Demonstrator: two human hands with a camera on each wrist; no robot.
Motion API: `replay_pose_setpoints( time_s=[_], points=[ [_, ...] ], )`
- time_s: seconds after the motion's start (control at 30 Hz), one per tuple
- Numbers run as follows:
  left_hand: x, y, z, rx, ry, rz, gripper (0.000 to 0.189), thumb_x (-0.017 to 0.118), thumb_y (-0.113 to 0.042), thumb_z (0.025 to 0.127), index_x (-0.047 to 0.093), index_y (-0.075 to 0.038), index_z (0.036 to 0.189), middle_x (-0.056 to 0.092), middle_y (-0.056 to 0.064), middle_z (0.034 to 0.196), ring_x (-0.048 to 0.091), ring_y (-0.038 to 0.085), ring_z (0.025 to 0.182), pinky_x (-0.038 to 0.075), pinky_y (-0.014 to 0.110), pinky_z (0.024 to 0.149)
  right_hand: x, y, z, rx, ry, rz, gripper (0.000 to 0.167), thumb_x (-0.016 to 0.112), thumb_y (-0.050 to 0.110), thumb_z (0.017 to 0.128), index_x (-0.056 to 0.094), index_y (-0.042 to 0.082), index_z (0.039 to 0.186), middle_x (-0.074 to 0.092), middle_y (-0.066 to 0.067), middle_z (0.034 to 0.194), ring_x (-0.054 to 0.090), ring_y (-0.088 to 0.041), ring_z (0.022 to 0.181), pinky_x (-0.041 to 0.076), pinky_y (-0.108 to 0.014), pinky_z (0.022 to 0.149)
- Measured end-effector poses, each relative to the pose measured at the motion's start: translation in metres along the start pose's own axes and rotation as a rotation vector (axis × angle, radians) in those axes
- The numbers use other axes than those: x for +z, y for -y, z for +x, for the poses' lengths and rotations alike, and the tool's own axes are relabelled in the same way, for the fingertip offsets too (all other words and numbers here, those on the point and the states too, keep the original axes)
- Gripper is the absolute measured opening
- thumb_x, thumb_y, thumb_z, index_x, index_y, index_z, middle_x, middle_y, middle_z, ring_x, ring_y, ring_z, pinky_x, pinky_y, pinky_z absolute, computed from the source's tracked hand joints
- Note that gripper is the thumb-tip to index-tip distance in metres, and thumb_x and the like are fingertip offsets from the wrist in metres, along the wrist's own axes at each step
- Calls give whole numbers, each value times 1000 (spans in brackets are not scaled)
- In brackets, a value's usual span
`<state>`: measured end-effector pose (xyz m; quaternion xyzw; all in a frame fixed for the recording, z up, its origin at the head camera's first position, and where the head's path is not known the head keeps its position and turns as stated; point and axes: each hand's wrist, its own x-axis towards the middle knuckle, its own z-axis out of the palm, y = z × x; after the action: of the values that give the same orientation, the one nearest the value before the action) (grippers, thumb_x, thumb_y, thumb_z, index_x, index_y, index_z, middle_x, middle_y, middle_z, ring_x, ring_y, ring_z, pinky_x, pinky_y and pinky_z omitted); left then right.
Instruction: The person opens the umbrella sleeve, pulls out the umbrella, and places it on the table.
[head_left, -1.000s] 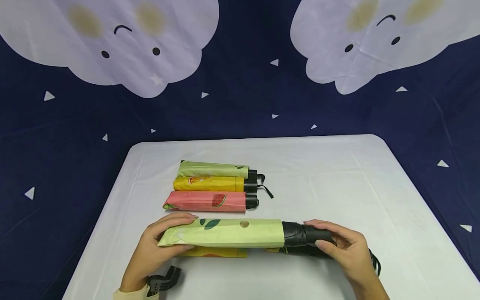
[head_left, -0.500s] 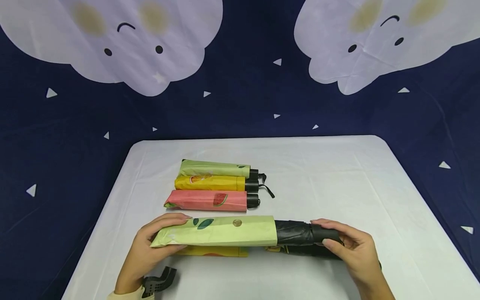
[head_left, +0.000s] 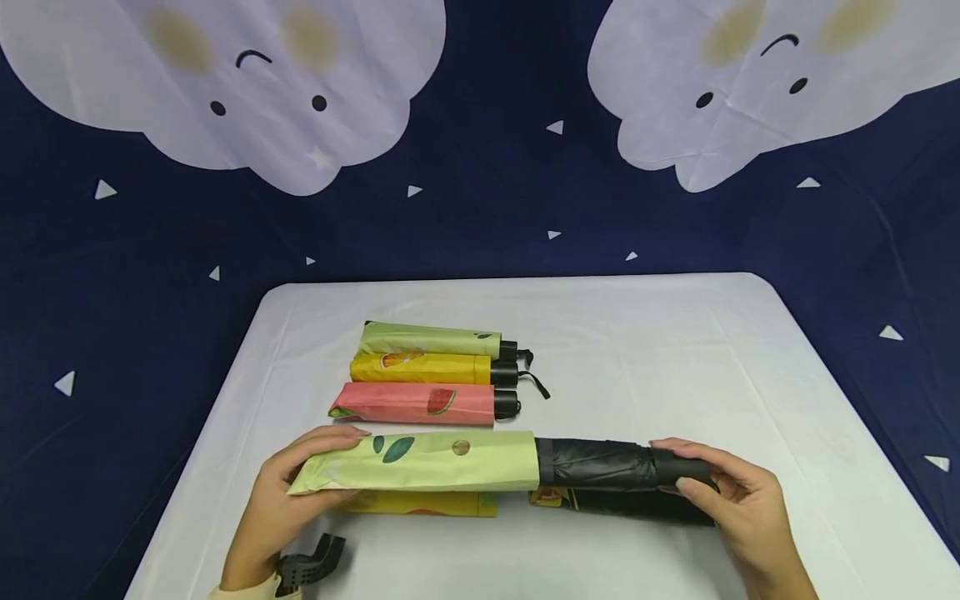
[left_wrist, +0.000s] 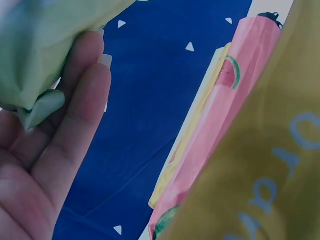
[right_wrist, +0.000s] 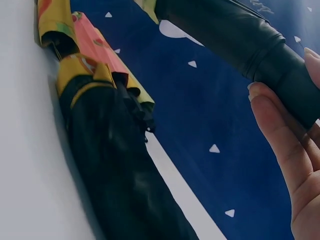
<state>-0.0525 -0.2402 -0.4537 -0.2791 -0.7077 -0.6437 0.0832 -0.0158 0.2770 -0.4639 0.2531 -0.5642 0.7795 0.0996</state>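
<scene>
My left hand point(head_left: 296, 479) grips the closed end of a light green umbrella sleeve point(head_left: 457, 471) with leaf prints. Out of the sleeve's right end extends a folded black umbrella point(head_left: 600, 464), partly still covered. My right hand point(head_left: 750, 496) holds its handle point(right_wrist: 287, 80) between thumb and fingers. Both are raised over the near part of the table. Behind and below them lie a yellow sleeve point(head_left: 427, 504) and a second black umbrella point(head_left: 637, 505) with a yellow-patterned end; the held umbrella partly hides both. Lettering shows on the yellow sleeve in the left wrist view.
Farther back on the white table point(head_left: 637, 350), three sleeved umbrellas lie side by side: light green point(head_left: 427, 338), yellow point(head_left: 442, 367) and pink with a watermelon print point(head_left: 405, 402). Their black handles point right. A dark blue cloth point(head_left: 495, 167) with clouds hangs behind the table.
My right hand has moved right with the handle, while my left hand has shifted slightly left with the green sleeve. A longer stretch of black umbrella now shows outside the sleeve.
</scene>
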Motion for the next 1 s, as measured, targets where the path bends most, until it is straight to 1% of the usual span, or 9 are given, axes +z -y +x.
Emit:
replay_pose_setpoints(
  time_s=[0.2, 0.33, 0.43, 0.5, 0.67, 0.77, 0.83, 0.9, 1.0],
  points=[
    [-8, 3, 0, 1, -4, -29, 65, 75, 33, 63, 62, 15, 125, 62, 23, 132, 54, 25, 131, 42, 24, 108, -9, 6, -5, 27, -35, 6, 43, 44, -40, 82, 49, -30, 124, 61, -37, 127, 65, -39, 118, 61, -41, 82],
    [-10, 4, 1, 1, 8, -55, 67, 75, 35, 62, 61, 17, 125, 60, 26, 133, 53, 27, 132, 41, 25, 110, -13, 6, -7, 26, -35, 4, 43, 43, -41, 82, 48, -31, 125, 60, -38, 127, 65, -39, 117, 61, -42, 82],
    [-12, 4, 0, -8, 5, -60, 66, 74, 34, 64, 60, 17, 125, 60, 26, 133, 53, 27, 132, 42, 25, 109, -15, 8, -9, 29, -38, 5, 43, 43, -40, 83, 47, -31, 125, 59, -39, 127, 64, -40, 118, 60, -42, 82],
    [-13, 5, -1, -16, -4, -61, 64, 73, 34, 66, 60, 17, 126, 60, 25, 133, 53, 27, 132, 42, 25, 109, -16, 10, -10, 48, -54, -3, 43, 43, -39, 84, 46, -31, 126, 59, -38, 128, 64, -39, 119, 60, -42, 83],
    [-20, 6, -5, -68, -36, -59, 60, 69, 32, 71, 58, 18, 128, 61, 22, 134, 53, 25, 132, 43, 24, 108, -22, 18, -14, 125, -110, -49, 43, 42, -36, 88, 44, -29, 131, 59, -35, 131, 63, -38, 121, 59, -45, 86],
    [-23, 8, -7, -131, -54, -35, 56, 67, 30, 76, 58, 16, 130, 62, 18, 134, 54, 23, 131, 44, 24, 107, -27, 19, -16, 128, -124, -51, 44, 41, -36, 89, 42, -30, 132, 59, -36, 131, 63, -39, 120, 58, -46, 86],
    [-24, 9, -8, -189, -67, -29, 54, 66, 29, 79, 57, 16, 131, 62, 15, 134, 55, 22, 130, 45, 24, 106, -32, 18, -18, 120, -125, -40, 44, 40, -37, 89, 41, -31, 132, 58, -37, 131, 63, -39, 120, 58, -47, 86],
    [-25, 11, -8, -234, -76, -37, 53, 66, 27, 81, 56, 16, 132, 61, 15, 135, 55, 22, 130, 47, 25, 105, -35, 17, -19, 118, -125, -37, 44, 39, -37, 88, 40, -31, 132, 58, -37, 132, 63, -39, 120, 58, -47, 86],
    [-26, 14, -9, -267, -87, -49, 51, 66, 25, 83, 55, 17, 133, 59, 21, 136, 55, 22, 130, 48, 25, 104, -38, 16, -21, 138, -138, -57, 43, 39, -36, 89, 40, -31, 132, 59, -35, 131, 64, -38, 119, 58, -46, 85]
  ],
)
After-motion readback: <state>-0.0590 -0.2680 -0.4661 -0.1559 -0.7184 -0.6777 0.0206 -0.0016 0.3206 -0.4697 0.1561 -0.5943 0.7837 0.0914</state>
